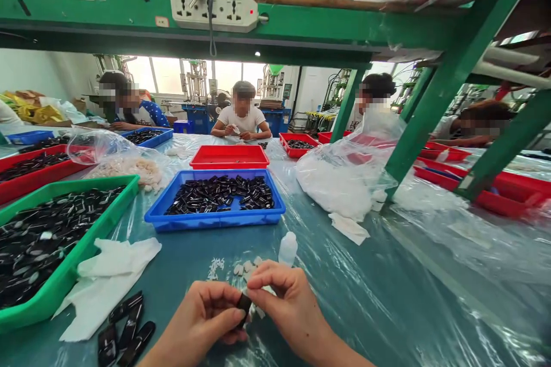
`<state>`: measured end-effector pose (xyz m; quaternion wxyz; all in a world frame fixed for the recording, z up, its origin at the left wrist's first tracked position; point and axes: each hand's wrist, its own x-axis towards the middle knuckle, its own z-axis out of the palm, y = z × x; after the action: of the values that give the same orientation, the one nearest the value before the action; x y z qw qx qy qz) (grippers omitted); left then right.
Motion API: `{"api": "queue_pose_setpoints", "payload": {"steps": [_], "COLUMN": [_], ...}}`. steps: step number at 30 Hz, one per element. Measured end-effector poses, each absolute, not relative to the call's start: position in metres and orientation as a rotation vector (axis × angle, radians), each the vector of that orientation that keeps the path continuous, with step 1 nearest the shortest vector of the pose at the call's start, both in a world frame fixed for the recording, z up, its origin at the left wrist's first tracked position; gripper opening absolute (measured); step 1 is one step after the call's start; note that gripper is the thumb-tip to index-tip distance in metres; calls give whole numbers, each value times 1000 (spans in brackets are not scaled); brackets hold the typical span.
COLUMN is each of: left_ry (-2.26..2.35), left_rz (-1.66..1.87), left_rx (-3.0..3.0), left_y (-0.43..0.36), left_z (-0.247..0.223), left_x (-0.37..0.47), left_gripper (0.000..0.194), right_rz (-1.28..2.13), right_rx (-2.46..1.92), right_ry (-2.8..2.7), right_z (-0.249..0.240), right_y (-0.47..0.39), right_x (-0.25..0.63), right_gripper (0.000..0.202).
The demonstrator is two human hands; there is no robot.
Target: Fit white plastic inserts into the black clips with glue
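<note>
Near the bottom centre, my left hand (210,318) grips a small black part (244,305) between thumb and fingers. My right hand (286,304) is pinched at the top end of that part; anything between its fingertips is too small to make out. Just beyond my hands lie small white pieces (247,268) and a patch of tiny white bits (216,267). A white bottle (288,249) stands behind my right hand. Several loose black parts (131,321) lie on the table left of my left hand, beside a crumpled white cloth (114,275).
A blue tray (215,221) of black parts sits ahead, a red tray (229,157) behind it. At left is a green tray (55,298) of black parts. Plastic bags (336,178) and green posts (430,109) stand right. People sit across the table (344,298).
</note>
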<state>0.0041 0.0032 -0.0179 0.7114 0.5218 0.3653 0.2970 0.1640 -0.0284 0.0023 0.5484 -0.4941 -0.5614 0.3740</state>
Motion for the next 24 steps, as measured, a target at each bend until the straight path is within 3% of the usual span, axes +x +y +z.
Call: {"api": "queue_pose_setpoints", "payload": {"steps": [14,24], "left_ry": [787,750], "left_rz": [710,702], "left_rx": [1170,1174], "left_y": [2,4], "left_z": [-23,-19], "left_x": [6,4], "left_gripper": [32,27], "right_rz": [977,824], "right_rx": [-1188,-1209], "right_ry": [-1226,-1440], "right_z": [-1,2], "right_y": [-29,-33], "right_x": [162,164], "right_gripper": [11,13]}}
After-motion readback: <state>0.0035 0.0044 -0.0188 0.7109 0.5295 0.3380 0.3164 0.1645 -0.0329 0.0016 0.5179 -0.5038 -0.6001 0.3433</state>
